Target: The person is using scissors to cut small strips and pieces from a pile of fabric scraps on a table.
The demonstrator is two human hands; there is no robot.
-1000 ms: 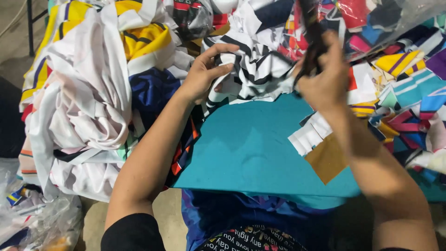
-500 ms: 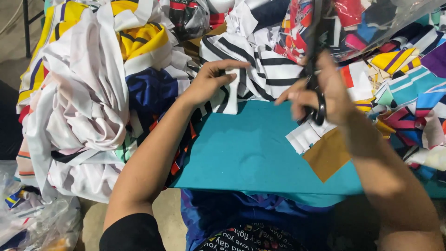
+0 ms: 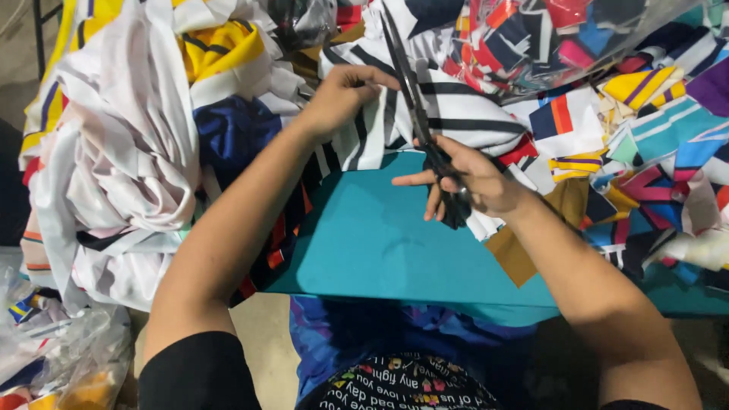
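Two bare hands are working over a heap of fabric offcuts, with a pair of long black scissors (image 3: 416,114) as the fixed mark. The right hand (image 3: 467,182) is closed through the scissor handles, index finger stretched out leftward across the teal surface (image 3: 380,243). From that hand the blades are running up and away, leaning slightly left, their long axis pointing toward the far edge of the pile.

The black-and-white striped cloth (image 3: 456,114) is lying directly under and to both sides of the blades, beyond the teal surface. The left hand (image 3: 342,95) is clenched on a fold of that striped cloth just left of the blades, near their upper half, so it is the nearer hand to the tips. The blades are appearing as nearly one line; whether they are slightly parted cannot be told.

Left of the scissors, a mound of white fabric (image 3: 114,175) and a dark blue piece (image 3: 228,133) are piling up. Right of the scissors, bright scraps (image 3: 653,152) in many colours are spreading out, and a brown piece (image 3: 531,243) is lying just beneath the right wrist.
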